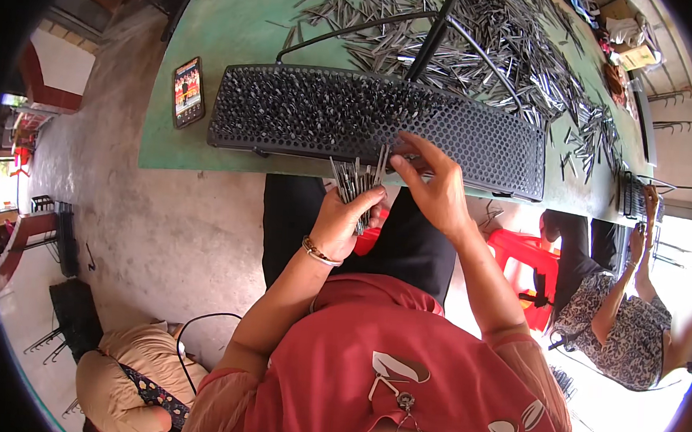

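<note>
My left hand [346,216] is closed around a bundle of thin grey metal strips [354,182], whose ends fan upward below the rack's near edge. Beside that bundle is my right hand [435,178], thumb and forefinger apart, their tips close to one strip that stands taller than the others. Whether they touch it I cannot tell. Just beyond both hands lies a long black rack [493,150] with a grid of round holes. Upright dark pieces [305,107] fill its left and middle holes densely; on its right the holes show bare.
A large heap of loose strips [483,50] covers the green table [161,137] behind the rack, where black metal rods [432,43] rise. Left of the rack lies a phone [187,91]. A red stool [525,263] and a co-worker [617,320] are at right; another person [127,369] is lower left.
</note>
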The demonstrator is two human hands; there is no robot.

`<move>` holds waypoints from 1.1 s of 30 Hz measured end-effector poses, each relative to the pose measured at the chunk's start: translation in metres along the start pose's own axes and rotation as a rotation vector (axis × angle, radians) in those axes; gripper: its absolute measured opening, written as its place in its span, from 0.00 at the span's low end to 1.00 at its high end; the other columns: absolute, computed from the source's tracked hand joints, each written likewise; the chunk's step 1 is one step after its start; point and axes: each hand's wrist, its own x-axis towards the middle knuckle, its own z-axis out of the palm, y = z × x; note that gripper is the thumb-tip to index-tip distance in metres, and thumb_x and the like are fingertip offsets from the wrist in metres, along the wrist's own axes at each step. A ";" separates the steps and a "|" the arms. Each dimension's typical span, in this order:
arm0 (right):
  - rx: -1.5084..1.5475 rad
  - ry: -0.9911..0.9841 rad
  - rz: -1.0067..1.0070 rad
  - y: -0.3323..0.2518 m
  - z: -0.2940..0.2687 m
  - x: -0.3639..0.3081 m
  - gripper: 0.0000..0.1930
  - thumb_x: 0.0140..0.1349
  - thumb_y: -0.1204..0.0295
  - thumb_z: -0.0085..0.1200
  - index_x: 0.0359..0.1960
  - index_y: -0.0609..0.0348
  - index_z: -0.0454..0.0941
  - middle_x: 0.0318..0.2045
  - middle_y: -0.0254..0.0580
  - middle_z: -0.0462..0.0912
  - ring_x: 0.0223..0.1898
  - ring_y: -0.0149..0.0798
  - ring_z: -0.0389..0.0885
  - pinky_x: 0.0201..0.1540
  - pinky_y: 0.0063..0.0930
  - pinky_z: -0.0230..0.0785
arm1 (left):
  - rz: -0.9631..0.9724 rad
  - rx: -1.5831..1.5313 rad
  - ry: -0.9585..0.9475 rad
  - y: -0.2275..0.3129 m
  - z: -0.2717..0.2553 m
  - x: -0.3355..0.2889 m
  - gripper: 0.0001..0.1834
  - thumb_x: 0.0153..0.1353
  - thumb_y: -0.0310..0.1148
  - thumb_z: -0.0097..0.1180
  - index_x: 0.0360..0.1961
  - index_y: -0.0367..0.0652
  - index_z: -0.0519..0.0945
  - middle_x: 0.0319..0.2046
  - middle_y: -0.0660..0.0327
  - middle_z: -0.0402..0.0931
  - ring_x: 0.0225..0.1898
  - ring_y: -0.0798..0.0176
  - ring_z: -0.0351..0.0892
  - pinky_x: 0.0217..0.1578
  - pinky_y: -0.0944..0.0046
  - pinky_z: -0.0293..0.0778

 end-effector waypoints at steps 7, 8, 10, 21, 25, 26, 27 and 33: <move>-0.593 -0.303 -0.601 0.013 -0.016 -0.014 0.24 0.46 0.76 0.57 0.49 0.59 0.75 0.49 0.44 0.75 0.44 0.44 0.77 0.48 0.34 0.69 | -0.109 0.068 -0.131 0.000 -0.003 0.002 0.04 0.58 0.27 0.58 0.33 0.41 0.76 0.24 0.65 0.75 0.23 0.73 0.72 0.21 0.73 0.68; -0.599 -0.271 -0.655 0.013 -0.017 -0.013 0.22 0.46 0.77 0.56 0.48 0.59 0.76 0.48 0.43 0.76 0.43 0.43 0.77 0.46 0.34 0.70 | -0.106 0.068 -0.131 0.000 -0.003 0.002 0.04 0.58 0.27 0.58 0.33 0.41 0.76 0.24 0.65 0.75 0.23 0.73 0.72 0.21 0.73 0.68; -0.605 -0.259 -0.682 0.017 -0.022 -0.011 0.22 0.46 0.77 0.56 0.47 0.60 0.76 0.47 0.44 0.77 0.43 0.45 0.78 0.45 0.33 0.70 | -0.120 0.076 -0.151 0.002 -0.001 0.002 0.04 0.58 0.28 0.58 0.34 0.42 0.76 0.25 0.66 0.74 0.24 0.74 0.72 0.22 0.74 0.68; 0.276 0.031 0.084 0.013 -0.010 0.040 0.07 0.58 0.76 0.58 0.36 0.66 0.82 0.39 0.43 0.82 0.36 0.26 0.78 0.38 0.20 0.69 | -0.144 0.017 -0.206 0.005 -0.001 0.001 0.09 0.57 0.29 0.60 0.38 0.42 0.76 0.28 0.68 0.74 0.24 0.76 0.71 0.23 0.75 0.67; 0.013 0.131 -0.152 0.025 0.001 0.050 0.07 0.55 0.77 0.62 0.35 0.67 0.82 0.33 0.39 0.81 0.35 0.29 0.78 0.38 0.20 0.68 | -0.133 0.021 -0.202 0.000 -0.006 0.001 0.09 0.57 0.29 0.60 0.39 0.41 0.76 0.28 0.68 0.74 0.24 0.76 0.71 0.23 0.75 0.68; 0.011 0.127 -0.152 0.025 0.002 0.050 0.07 0.55 0.77 0.62 0.35 0.67 0.82 0.33 0.39 0.81 0.35 0.29 0.78 0.38 0.20 0.68 | -0.131 0.016 -0.202 -0.001 -0.007 0.001 0.09 0.57 0.29 0.60 0.39 0.41 0.76 0.28 0.68 0.74 0.24 0.76 0.71 0.23 0.75 0.68; -0.063 0.148 -0.145 0.024 0.004 0.048 0.08 0.54 0.77 0.62 0.35 0.67 0.82 0.33 0.38 0.80 0.34 0.28 0.78 0.36 0.19 0.68 | -0.134 0.015 -0.200 -0.001 -0.009 0.000 0.09 0.57 0.29 0.60 0.39 0.42 0.76 0.28 0.68 0.74 0.24 0.76 0.71 0.23 0.75 0.68; -0.156 0.269 -0.124 0.025 0.010 0.047 0.10 0.52 0.75 0.64 0.35 0.65 0.82 0.30 0.39 0.81 0.26 0.26 0.75 0.29 0.18 0.67 | -0.153 0.012 -0.171 -0.003 -0.009 0.002 0.09 0.57 0.30 0.60 0.39 0.41 0.77 0.25 0.68 0.74 0.22 0.75 0.71 0.23 0.74 0.69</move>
